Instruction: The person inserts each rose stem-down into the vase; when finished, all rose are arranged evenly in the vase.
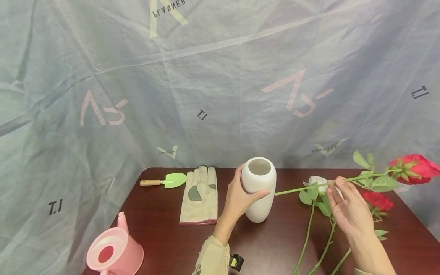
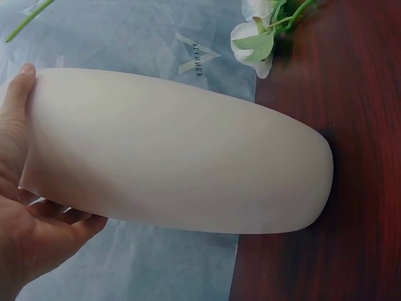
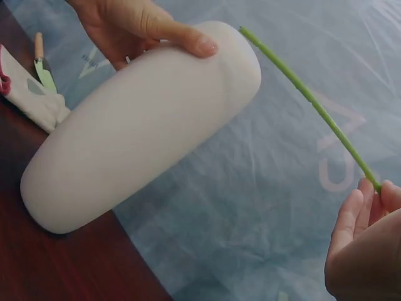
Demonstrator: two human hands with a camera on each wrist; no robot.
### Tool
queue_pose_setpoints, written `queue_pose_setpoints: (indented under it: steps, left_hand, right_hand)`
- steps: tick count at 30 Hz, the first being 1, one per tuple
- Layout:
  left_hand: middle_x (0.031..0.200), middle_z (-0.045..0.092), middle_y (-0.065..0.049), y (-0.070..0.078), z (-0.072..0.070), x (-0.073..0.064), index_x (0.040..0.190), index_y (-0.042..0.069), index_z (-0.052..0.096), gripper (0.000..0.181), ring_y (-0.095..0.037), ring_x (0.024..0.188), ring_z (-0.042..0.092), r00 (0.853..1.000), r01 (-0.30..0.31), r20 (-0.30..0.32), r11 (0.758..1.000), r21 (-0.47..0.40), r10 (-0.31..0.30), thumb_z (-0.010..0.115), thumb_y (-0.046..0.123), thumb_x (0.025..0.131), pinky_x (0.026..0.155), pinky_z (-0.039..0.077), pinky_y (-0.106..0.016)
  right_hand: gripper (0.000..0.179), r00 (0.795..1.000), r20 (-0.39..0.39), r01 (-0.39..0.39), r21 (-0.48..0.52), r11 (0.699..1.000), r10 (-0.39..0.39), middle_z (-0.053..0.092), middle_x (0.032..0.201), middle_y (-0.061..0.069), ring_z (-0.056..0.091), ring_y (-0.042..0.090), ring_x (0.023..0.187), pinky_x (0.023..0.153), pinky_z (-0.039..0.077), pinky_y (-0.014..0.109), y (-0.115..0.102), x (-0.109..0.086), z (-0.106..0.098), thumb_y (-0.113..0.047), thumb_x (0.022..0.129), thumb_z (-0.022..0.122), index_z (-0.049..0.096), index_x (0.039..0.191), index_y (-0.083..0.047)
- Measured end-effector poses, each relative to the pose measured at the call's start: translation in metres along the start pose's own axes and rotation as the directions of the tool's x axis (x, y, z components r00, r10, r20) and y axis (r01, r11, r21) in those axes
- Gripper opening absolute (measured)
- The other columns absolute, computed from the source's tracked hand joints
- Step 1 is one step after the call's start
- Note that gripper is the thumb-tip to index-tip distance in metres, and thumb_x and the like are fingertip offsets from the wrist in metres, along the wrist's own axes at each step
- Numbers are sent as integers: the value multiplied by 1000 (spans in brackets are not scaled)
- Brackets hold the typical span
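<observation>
A tall white vase [image 1: 258, 206] stands upright on the table, its round mouth facing up. My left hand [image 1: 238, 196] grips it around the upper part, thumb across the front; the left wrist view shows the fingers [image 2: 78, 226] along the vase's side. To the right, my right hand [image 1: 354, 212] pinches the green stem of a red rose [image 1: 414, 169] between thumb and fingertips. The rose lies nearly level in the air, bloom to the right. Its bare stem end [image 3: 250, 36] is close beside the vase's top in the right wrist view.
Under my right hand lie a white rose [image 1: 317, 183] and another red rose [image 1: 378, 200], with long stems toward the front edge. Work gloves [image 1: 199, 198] and a green trowel [image 1: 174, 180] lie left of the vase. A pink watering can [image 1: 127, 252] stands front left. Grey cloth [image 1: 220, 95] hangs behind.
</observation>
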State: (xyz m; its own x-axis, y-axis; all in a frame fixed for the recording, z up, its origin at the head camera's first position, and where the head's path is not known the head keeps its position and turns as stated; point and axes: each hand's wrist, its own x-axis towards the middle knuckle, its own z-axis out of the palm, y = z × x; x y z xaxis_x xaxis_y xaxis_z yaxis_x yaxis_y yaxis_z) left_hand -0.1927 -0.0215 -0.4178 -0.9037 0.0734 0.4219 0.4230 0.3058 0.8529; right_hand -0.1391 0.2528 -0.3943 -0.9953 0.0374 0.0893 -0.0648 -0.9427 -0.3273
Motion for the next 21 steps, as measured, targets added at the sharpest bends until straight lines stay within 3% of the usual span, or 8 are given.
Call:
queue_pose_setpoints:
  steps: [10, 21]
  left_hand:
    - [111, 57, 14, -1, 2, -1, 134, 35, 39, 88, -7, 94, 57, 1000, -11, -13, 1000, -9, 11, 84, 47, 60, 78, 47, -34]
    - [112, 58, 11, 1, 1, -1, 137, 29, 38, 92, -9, 95, 57, 1000, -22, -18, 1000, 7, 22, 83, 49, 59, 78, 48, -34]
  right_hand:
    - [20, 994, -47, 102, -1, 995, -102, 65, 83, 15, 65, 27, 81, 75, 52, 31, 17, 5, 24, 10, 92, 46, 62, 81, 3]
    - [17, 967, -189, 161, -75, 984, -173, 62, 82, 8, 63, 21, 69, 59, 50, 22, 28, 11, 42, 10, 86, 57, 59, 72, 0]
